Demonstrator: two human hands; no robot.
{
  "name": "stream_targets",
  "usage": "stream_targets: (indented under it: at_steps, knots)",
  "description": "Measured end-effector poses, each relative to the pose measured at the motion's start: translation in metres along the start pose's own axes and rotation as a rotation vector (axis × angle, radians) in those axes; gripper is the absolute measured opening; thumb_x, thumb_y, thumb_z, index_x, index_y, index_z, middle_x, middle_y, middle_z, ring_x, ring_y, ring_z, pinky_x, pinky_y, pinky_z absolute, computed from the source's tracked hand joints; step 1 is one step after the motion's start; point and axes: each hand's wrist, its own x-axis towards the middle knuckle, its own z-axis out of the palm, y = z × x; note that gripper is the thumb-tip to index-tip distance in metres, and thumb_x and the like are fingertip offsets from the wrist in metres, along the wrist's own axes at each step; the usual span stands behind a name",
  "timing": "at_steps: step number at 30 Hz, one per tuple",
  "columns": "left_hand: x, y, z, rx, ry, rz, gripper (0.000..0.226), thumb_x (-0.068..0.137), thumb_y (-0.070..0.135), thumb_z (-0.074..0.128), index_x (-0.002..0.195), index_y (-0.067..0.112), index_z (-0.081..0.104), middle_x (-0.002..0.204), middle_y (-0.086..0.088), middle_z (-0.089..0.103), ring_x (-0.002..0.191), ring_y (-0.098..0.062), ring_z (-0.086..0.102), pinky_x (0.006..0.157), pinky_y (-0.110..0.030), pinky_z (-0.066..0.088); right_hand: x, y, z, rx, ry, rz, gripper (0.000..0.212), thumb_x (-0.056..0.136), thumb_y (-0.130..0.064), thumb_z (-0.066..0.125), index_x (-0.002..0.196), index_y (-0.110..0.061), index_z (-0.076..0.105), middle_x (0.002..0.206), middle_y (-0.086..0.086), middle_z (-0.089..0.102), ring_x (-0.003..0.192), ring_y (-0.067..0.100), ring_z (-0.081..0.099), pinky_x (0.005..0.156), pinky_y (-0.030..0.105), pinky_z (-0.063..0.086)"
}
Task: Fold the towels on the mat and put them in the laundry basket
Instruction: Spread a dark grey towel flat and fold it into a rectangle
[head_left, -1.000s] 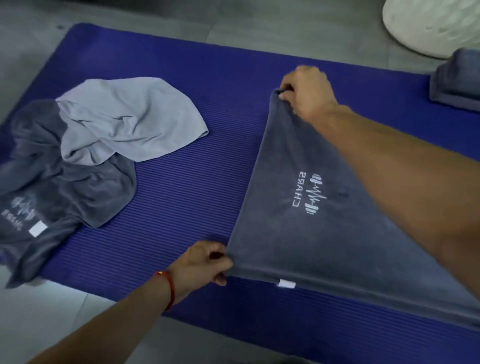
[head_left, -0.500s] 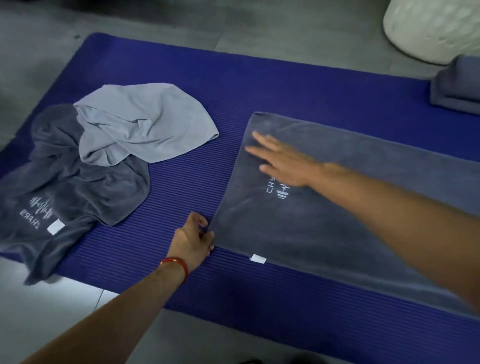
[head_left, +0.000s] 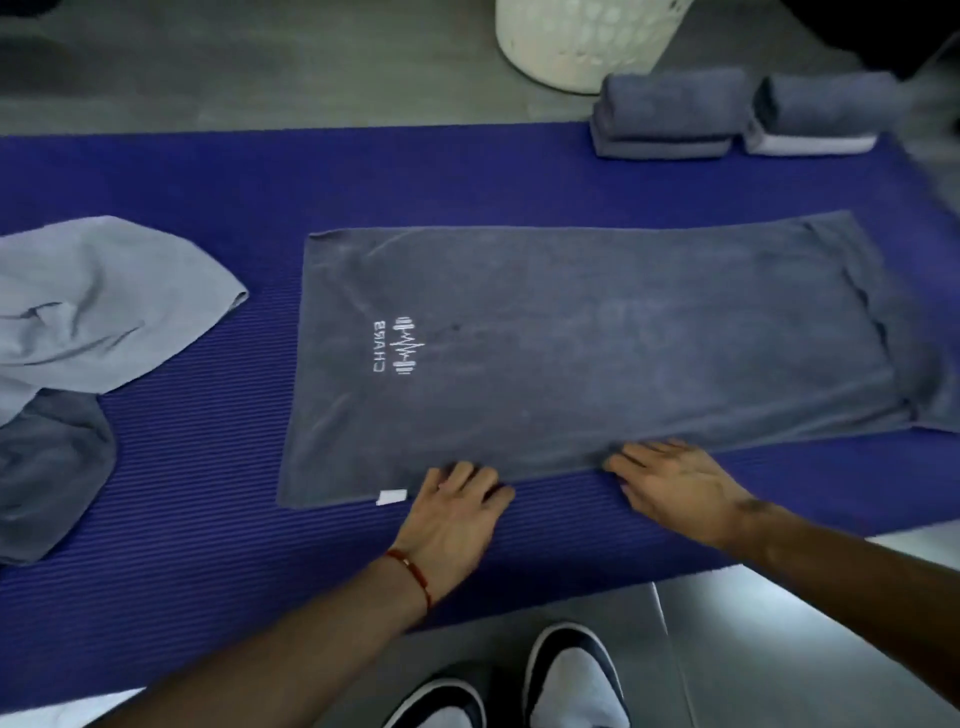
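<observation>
— Now that the grey towel (head_left: 597, 343) lies flat on the purple mat (head_left: 208, 171) instead of hanging from a raised corner as it did a second ago, what are the hands doing?

— Both have come to the towel's near edge: the left hand (head_left: 452, 514) beside its white tag (head_left: 392, 497), the right hand (head_left: 675, 483) further along, fingers spread and relaxed, touching the hem, gripping nothing.

— So spreading is finished?

— It seems so; lifting that near edge over looks like the next fold.

— And the rest?

— Beyond the towel, two folded stacks (head_left: 670, 117) wait by the white laundry basket (head_left: 582, 41); to its left, a crumpled pile (head_left: 78, 322) remains unfolded.
</observation>
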Motion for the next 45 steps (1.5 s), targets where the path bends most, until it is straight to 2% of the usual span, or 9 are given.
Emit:
stream_targets:
  at_steps: [5, 9, 15, 20, 23, 30, 33, 36, 45]
  knots:
    - [0.013, -0.008, -0.001, 0.000, -0.020, -0.046, 0.057, 0.050, 0.001, 0.092, 0.100, 0.018, 0.071, 0.094, 0.003, 0.060, 0.085, -0.020, 0.057, 0.063, -0.034, 0.049, -0.025, 0.015, 0.004, 0.033, -0.071, 0.215, 0.035, 0.085, -0.016, 0.075, 0.119, -0.019, 0.069, 0.117, 0.002, 0.067, 0.096, 0.025, 0.070, 0.072, 0.043, 0.062]
    - [0.019, -0.011, -0.002, -0.004, -0.018, -0.063, 0.039, 0.056, 0.001, 0.094, 0.085, 0.014, 0.074, 0.082, 0.001, 0.064, 0.073, -0.021, 0.063, 0.059, -0.033, 0.055, -0.012, 0.021, 0.003, 0.043, 0.010, 0.219, 0.021, 0.086, -0.014, 0.076, 0.106, -0.017, 0.071, 0.101, 0.003, 0.068, 0.083, 0.027, 0.069, 0.066, 0.040, 0.061]
    - [0.034, -0.012, -0.016, 0.165, -0.131, -0.022, 0.043, 0.028, -0.015, 0.081, 0.052, 0.014, 0.059, 0.060, -0.001, 0.053, 0.061, -0.022, 0.057, 0.053, -0.031, 0.050, 0.007, 0.024, 0.004, -0.039, 0.084, 0.112, 0.016, 0.071, -0.011, 0.085, 0.079, -0.013, 0.072, 0.086, 0.004, 0.065, 0.074, 0.026, 0.065, 0.060, 0.036, 0.054]
    - [0.031, -0.003, -0.023, 0.159, -0.067, 0.024, 0.020, 0.064, 0.006, 0.077, 0.064, 0.013, 0.058, 0.068, -0.003, 0.054, 0.070, -0.024, 0.055, 0.061, -0.039, 0.046, -0.005, 0.025, 0.004, -0.047, 0.112, 0.072, 0.020, 0.083, -0.025, 0.055, 0.082, -0.013, 0.071, 0.100, 0.002, 0.059, 0.089, 0.022, 0.058, 0.076, 0.038, 0.047]
    - [0.024, -0.003, -0.020, 0.146, -0.102, 0.051, 0.012, 0.074, 0.019, 0.073, 0.070, 0.015, 0.063, 0.081, -0.003, 0.056, 0.076, -0.023, 0.057, 0.064, -0.040, 0.049, -0.027, 0.023, 0.008, 0.035, 0.064, 0.094, 0.016, 0.085, -0.030, 0.062, 0.092, -0.018, 0.071, 0.112, 0.000, 0.059, 0.099, 0.020, 0.058, 0.085, 0.036, 0.045]
    - [0.096, 0.004, -0.025, 0.152, -0.170, 0.231, 0.041, 0.091, 0.043, 0.038, 0.105, 0.020, 0.069, 0.120, -0.005, 0.061, 0.107, -0.025, 0.056, 0.078, -0.046, 0.053, -0.085, 0.081, 0.020, 0.332, 0.234, 1.155, 0.025, 0.099, -0.034, 0.057, 0.116, -0.017, 0.061, 0.131, 0.011, 0.052, 0.118, 0.032, 0.050, 0.100, 0.055, 0.044]
    - [0.154, 0.018, -0.026, 0.251, -0.412, 0.316, 0.053, 0.102, 0.052, 0.032, 0.152, 0.036, 0.040, 0.168, -0.006, 0.021, 0.151, -0.030, 0.020, 0.112, -0.060, 0.034, -0.120, 0.124, 0.025, 0.342, 0.193, 1.540, 0.035, 0.102, -0.037, 0.050, 0.125, -0.013, 0.057, 0.137, 0.019, 0.047, 0.127, 0.040, 0.044, 0.105, 0.058, 0.038]
    - [0.221, 0.040, -0.017, 0.326, -0.459, 0.335, 0.061, 0.105, 0.057, 0.022, 0.160, 0.042, -0.002, 0.169, 0.003, -0.018, 0.156, -0.029, -0.013, 0.122, -0.063, 0.010, -0.140, 0.165, 0.030, 0.433, 0.243, 1.761, 0.038, 0.102, -0.041, 0.048, 0.128, -0.016, 0.060, 0.148, 0.015, 0.042, 0.138, 0.037, 0.037, 0.112, 0.056, 0.029]
    - [0.383, 0.094, 0.036, 0.159, -0.280, 0.075, 0.062, 0.100, 0.067, 0.009, 0.156, 0.052, -0.012, 0.169, 0.004, -0.019, 0.154, -0.036, -0.019, 0.115, -0.076, -0.002, -0.145, 0.261, 0.035, 0.642, 0.358, 2.248, 0.064, 0.093, -0.065, 0.054, 0.126, -0.011, 0.066, 0.152, 0.013, 0.034, 0.139, 0.039, 0.028, 0.112, 0.056, 0.030]
